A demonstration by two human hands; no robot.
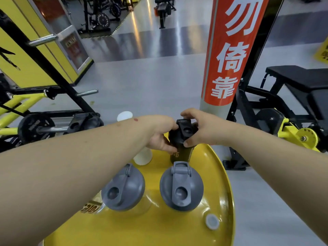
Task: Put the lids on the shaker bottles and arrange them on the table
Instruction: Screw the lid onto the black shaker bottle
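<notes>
You are looking down at a round yellow bench (220, 176) in a gym, with both bare arms stretched forward. Your left hand (159, 134) wraps around the upper body of a dark bottle (181, 153) that stands at the far edge of the bench. Your right hand (204, 128) curls over the black lid (184, 127) on top of it, thumb at the near side and fingers over the far side, gripping it closed. Whether the lid is fully seated, you cannot tell from here.

Two clear bottles with grey lids stand nearer to you: one (124, 189) toward the left and one (181, 187) in the middle. A white bottle (142, 156) stands just beside your left wrist, mostly hidden by your forearm. A small white cap (212, 221) lies near the right edge.

The dark bottle sits close to the far rim, so pressing or twisting off-centre could probably tip it or push it off onto the floor. Your left forearm is touching or nearly touching the white bottle, so a sweep of that arm may knock it over. A lid started crooked could jam or leak.
</notes>
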